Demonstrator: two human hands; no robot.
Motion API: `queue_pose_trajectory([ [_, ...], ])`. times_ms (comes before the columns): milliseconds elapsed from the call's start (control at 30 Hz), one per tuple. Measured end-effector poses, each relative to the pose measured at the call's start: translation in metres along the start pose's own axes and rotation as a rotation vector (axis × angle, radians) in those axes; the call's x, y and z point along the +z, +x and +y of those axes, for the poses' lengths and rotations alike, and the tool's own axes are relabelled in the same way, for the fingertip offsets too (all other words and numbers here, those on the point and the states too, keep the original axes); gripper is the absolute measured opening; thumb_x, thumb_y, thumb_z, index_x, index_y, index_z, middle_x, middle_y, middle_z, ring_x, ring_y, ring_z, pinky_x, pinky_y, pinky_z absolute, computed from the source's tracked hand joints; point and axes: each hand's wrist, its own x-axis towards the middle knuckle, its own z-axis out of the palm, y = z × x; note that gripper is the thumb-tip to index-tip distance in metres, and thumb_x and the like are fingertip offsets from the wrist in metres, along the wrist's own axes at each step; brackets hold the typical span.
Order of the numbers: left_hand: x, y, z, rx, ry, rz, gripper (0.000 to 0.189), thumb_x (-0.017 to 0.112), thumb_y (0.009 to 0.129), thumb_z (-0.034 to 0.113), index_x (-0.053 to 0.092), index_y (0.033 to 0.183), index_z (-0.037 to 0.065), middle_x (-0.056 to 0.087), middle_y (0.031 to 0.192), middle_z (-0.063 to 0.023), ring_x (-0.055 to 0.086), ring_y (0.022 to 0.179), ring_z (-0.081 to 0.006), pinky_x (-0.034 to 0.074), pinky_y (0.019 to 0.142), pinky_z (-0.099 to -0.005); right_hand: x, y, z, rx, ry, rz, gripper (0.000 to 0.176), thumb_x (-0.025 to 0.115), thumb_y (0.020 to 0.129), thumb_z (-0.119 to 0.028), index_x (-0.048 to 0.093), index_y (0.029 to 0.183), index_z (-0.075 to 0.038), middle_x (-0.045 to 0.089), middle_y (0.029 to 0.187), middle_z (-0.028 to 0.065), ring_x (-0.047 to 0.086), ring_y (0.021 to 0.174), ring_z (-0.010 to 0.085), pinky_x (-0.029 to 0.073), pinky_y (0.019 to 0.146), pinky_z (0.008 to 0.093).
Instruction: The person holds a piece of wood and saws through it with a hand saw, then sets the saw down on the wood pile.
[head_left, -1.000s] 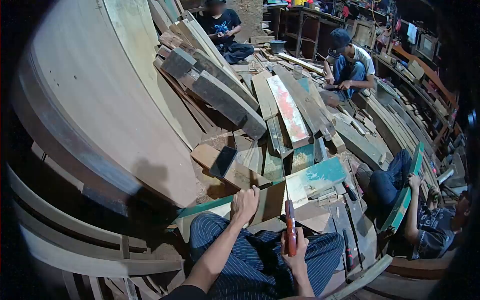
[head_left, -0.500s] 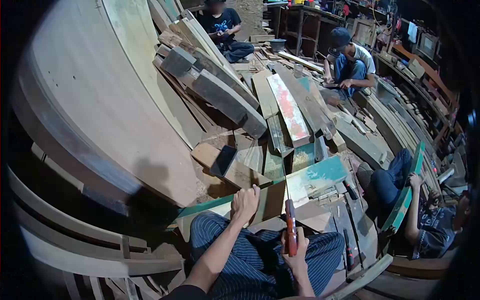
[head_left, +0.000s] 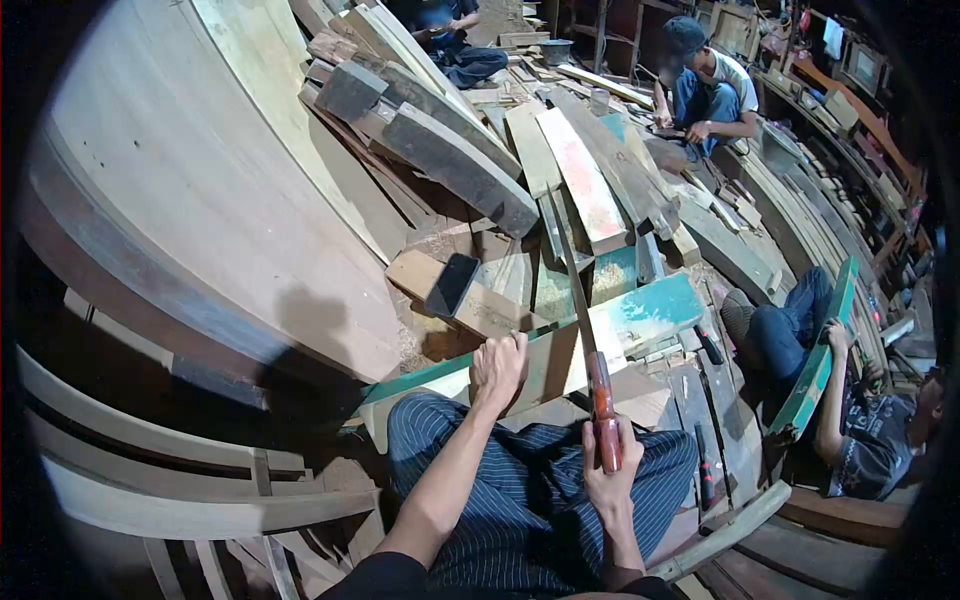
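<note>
My right hand (head_left: 608,472) is wrapped round the reddish-brown wooden handle of a handsaw (head_left: 602,405). Its long narrow blade points away from me and crosses over a plank (head_left: 640,318) with worn green and white paint. The plank lies slantwise across my lap, in front of my striped trousers. On its near edge, left of the saw, my left hand (head_left: 498,372) is closed, gripping the wood with the thumb side up. Just beyond that hand, a black phone (head_left: 453,285) rests on a brown board (head_left: 495,308).
A large curved wooden panel (head_left: 200,190) rises on the left. Stacked beams (head_left: 455,165) and offcuts lie ahead. At right, a seated person (head_left: 870,430) holds a green board (head_left: 818,350); two other people sit farther back. A red-and-black tool (head_left: 706,470) lies beside my knee.
The handsaw has moved forward and slightly right in my right hand, and more of its blade side shows. My left hand stays on the plank. The whole view has shifted a little.
</note>
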Motion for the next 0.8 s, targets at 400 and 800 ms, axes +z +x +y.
queue_pose_trajectory([
  [400,0.001,0.001,0.001,-0.014,0.010,0.004,0.056,0.042,0.097,0.031,0.068,0.061,-0.003,0.063,0.065,-0.0271,0.065,0.061,-0.0432,0.054,0.064,-0.0510,-0.019,-0.019,-0.008,0.047,-0.029,-0.012,0.018,0.073,0.085,-0.008,0.056,0.091,-0.003,0.058,0.063,0.0107,0.057,0.046,0.0208,0.044,0.047,0.0314],
  [800,0.004,0.003,-0.001,-0.067,0.009,-0.067,0.057,0.041,0.096,0.034,0.071,0.066,-0.004,0.065,0.070,-0.0287,0.066,0.067,-0.0444,0.053,0.071,-0.0524,-0.021,-0.038,-0.013,0.093,0.029,-0.021,0.019,0.074,0.084,-0.007,0.056,0.089,-0.003,0.059,0.062,0.0127,0.064,0.051,0.0244,0.049,0.050,0.0319],
])
